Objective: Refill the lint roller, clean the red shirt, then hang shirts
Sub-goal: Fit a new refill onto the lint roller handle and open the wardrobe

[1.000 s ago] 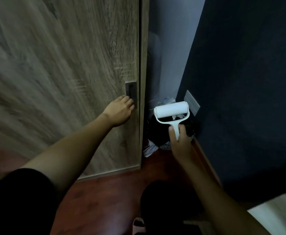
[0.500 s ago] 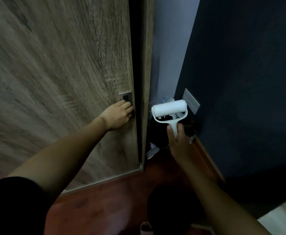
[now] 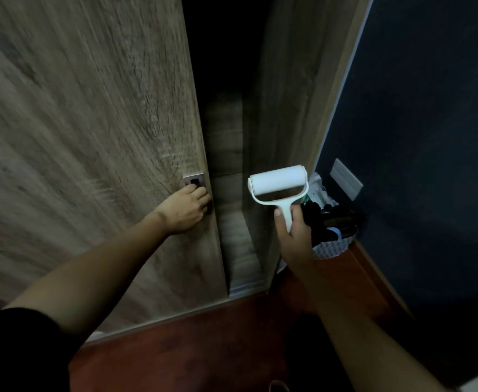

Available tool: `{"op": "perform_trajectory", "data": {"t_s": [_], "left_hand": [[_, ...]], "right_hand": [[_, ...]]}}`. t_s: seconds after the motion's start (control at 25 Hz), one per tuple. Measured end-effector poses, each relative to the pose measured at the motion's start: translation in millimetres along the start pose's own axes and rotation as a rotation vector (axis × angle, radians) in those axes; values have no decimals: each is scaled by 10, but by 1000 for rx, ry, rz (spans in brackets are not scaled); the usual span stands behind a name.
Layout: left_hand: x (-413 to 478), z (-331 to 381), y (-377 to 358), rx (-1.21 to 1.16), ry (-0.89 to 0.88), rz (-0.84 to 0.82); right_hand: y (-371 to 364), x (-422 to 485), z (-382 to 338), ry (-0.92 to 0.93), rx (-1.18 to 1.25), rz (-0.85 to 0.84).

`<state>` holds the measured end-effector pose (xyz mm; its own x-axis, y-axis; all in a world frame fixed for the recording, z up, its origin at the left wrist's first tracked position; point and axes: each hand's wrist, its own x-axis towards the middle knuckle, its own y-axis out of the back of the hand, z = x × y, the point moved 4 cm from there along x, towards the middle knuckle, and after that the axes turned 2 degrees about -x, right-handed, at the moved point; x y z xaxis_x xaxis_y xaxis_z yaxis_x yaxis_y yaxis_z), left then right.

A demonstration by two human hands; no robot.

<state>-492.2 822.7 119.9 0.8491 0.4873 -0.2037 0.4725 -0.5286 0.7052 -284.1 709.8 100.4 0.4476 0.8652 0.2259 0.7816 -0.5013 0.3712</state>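
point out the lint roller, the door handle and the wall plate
lint roller (image 3: 277,181), head view, white roll
door handle (image 3: 187,180), head view, metal plate above the fingers
wall plate (image 3: 345,179), head view, its middle

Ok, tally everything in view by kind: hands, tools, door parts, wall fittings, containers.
Bare hands: 2, left hand hooked in the handle, right hand gripping the roller
White plastic lint roller: 1
Wood-grain sliding door: 1
Recessed metal door handle: 1
Grey rectangular wall plate: 1
Patterned basket: 1
Total: 7
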Motion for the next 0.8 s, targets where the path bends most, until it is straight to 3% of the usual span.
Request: {"op": "perform_trajectory", "data": {"t_s": [0.64, 0.8], "left_hand": [[-2298, -531, -1084, -53, 192, -236], [-2560, -613, -1154, -17, 253, -216]], "right_hand": [[-1224, -651, -952, 55, 21, -96], [-1352, -677, -1086, 71, 14, -125]]}}
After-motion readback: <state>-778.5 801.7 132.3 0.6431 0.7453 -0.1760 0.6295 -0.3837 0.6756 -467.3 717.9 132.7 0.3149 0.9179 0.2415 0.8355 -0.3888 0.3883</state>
